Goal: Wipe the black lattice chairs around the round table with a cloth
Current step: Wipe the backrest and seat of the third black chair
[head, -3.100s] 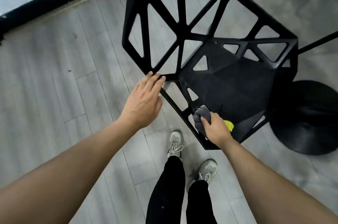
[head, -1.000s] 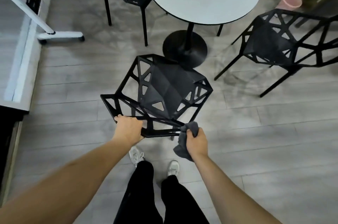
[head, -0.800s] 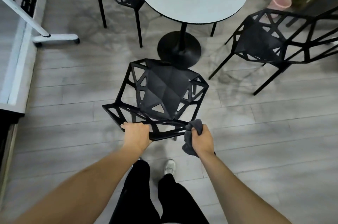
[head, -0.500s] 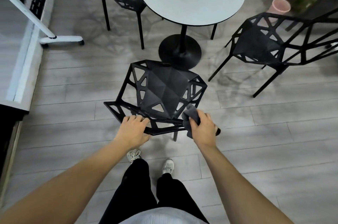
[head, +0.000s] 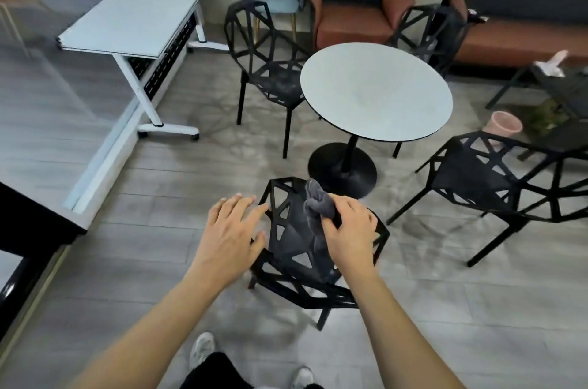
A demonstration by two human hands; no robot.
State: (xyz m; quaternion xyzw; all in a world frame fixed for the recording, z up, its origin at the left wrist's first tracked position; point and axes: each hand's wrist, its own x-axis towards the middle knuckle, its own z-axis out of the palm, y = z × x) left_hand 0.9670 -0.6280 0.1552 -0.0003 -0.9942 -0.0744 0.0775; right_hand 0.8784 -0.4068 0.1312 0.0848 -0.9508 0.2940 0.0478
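Letting go of the near chair (head: pixel 296 248), my left hand (head: pixel 230 237) now hovers spread open; my right hand (head: pixel 348 234) grips the grey cloth (head: pixel 315 205) over its seat.

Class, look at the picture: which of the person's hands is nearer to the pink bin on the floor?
Right. The right hand holds the cloth over the near chair, on the pink bin's side; the left hand is further away.

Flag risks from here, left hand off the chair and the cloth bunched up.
1. The left hand hovers open beside the nearest chair, gripping nothing; a wiping push could slide it toward the table base.
2. The right hand holds the cloth bunched, so little fabric would touch the lattice bars.
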